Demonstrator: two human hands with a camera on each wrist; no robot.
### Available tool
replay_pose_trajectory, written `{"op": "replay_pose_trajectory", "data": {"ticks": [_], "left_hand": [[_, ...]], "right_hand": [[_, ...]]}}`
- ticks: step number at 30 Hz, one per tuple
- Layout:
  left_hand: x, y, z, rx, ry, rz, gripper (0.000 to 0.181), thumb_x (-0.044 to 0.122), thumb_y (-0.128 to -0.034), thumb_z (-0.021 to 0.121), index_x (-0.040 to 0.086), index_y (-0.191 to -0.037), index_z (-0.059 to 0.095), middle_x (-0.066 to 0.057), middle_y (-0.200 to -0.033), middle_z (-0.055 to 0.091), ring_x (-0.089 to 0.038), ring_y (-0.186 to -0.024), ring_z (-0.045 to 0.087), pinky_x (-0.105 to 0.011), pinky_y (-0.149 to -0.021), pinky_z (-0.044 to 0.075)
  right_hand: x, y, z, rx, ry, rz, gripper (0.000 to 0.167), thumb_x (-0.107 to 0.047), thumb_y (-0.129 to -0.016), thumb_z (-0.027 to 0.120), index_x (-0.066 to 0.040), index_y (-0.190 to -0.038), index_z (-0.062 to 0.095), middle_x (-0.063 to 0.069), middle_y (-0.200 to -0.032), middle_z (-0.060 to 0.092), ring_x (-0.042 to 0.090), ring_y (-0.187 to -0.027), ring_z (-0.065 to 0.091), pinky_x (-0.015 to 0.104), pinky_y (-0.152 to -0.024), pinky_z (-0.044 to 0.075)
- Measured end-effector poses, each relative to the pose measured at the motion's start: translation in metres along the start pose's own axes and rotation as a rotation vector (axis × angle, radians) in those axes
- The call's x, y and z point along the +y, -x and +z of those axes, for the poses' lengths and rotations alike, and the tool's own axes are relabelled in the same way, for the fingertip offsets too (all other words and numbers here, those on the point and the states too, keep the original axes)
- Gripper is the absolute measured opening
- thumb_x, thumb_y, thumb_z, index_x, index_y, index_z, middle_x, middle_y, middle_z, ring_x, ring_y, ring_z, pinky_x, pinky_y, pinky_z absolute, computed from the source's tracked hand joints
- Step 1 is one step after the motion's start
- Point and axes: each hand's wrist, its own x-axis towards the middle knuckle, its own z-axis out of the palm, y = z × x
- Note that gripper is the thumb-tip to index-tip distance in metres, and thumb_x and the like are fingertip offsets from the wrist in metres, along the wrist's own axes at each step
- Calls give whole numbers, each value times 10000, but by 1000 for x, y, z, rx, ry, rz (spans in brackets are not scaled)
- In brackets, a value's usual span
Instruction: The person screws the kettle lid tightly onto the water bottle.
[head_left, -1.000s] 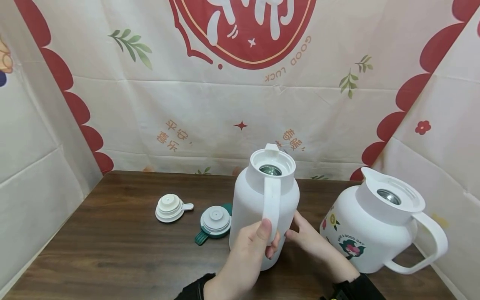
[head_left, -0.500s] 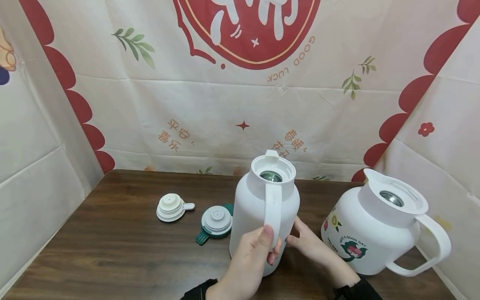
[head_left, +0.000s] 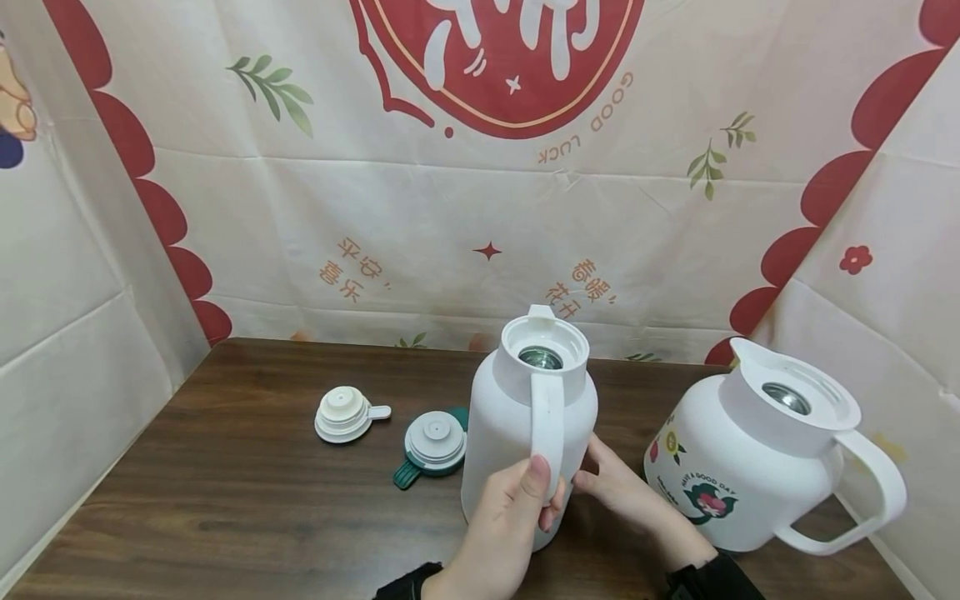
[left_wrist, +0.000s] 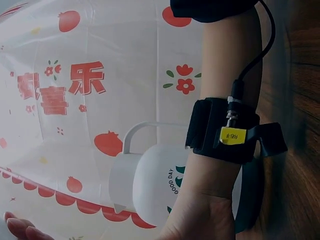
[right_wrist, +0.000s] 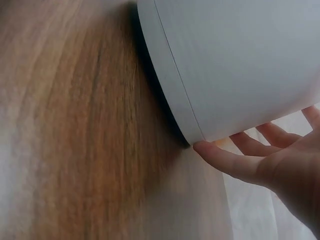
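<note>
Plain jug (head_left: 498,425): right of centre, uncapped, about upright; can't tell if its base touches the table (head_left: 225,500).
Left hand (head_left: 498,525): wrapped round the handle (head_left: 547,417), likely for control.
Right hand (head_left: 618,487): fingers spread, tips on the low right wall, probably bracing.
White lid (head_left: 342,415), green-edged lid (head_left: 435,443): left, stepped face up, probably keeping insides clean.
Printed jug (head_left: 757,467): far right, uncapped, handle rightward, presumably out of the way.

Two white jugs (head_left: 498,425) (head_left: 757,467), two lids (head_left: 343,414) (head_left: 437,440), two hands (head_left: 495,525) (head_left: 618,492) — one wooden table (head_left: 225,492)
</note>
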Motion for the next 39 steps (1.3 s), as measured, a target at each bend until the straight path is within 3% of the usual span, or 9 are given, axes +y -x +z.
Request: {"op": "replay_pose_trajectory", "data": {"ticks": [8,15,21,24,28,33,39], "left_hand": [[-4,1,3,16,-32,38,413,161,-1065,271,14,-751,494,-117,-650,428,-46,-632,418,-199,-573,361],[-7,3,4,-8,6,-14,411,173,-1064,262,-2,-778,498,-143,-681,428,-51,-665,421,-199,-621,362],[-8,4,3,-15,12,-20,407,177,-1064,267,-10,-794,507,-156,-689,434,-54,-679,430,-199,-643,371],[-7,5,2,-25,15,-32,400,170,-1065,265,-19,-815,512,-146,-702,446,-67,-695,441,-202,-664,381],[-7,5,0,-45,2,-40,387,157,-1065,253,-27,-855,521,-86,-734,472,-98,-722,475,-215,-708,410],[-6,6,-2,-73,-35,-2,363,120,-1062,245,-31,-893,528,-127,-757,502,-71,-739,505,-246,-742,460],[-2,6,-8,-112,-67,-30,344,121,-1063,260,-15,-950,555,-165,-806,564,-78,-772,581,-296,-776,491]], "right_hand": [[7,-1,-5,-5,16,-24,888,-600,-873,565,-15,-1459,244,251,-1437,300,421,-1276,268,669,-1001,209],[10,-2,-6,2,20,0,914,-611,-863,573,-7,-1461,239,271,-1464,257,462,-1322,203,717,-996,134],[11,-2,-6,4,18,-1,897,-605,-870,570,-12,-1460,248,271,-1473,247,463,-1340,169,733,-991,78],[11,-2,-6,-3,18,-8,874,-590,-878,570,-26,-1464,251,256,-1472,262,444,-1333,197,720,-999,110],[11,0,-8,-7,29,-50,784,-520,-903,586,-39,-1448,292,219,-1416,360,337,-1270,346,626,-989,274],[5,3,-10,10,71,-122,602,-327,-939,619,-32,-1406,379,175,-1341,463,160,-1204,457,522,-947,348],[-13,10,-8,91,129,-130,566,-53,-892,644,41,-1389,390,201,-1250,542,143,-1103,547,436,-891,446]]}}
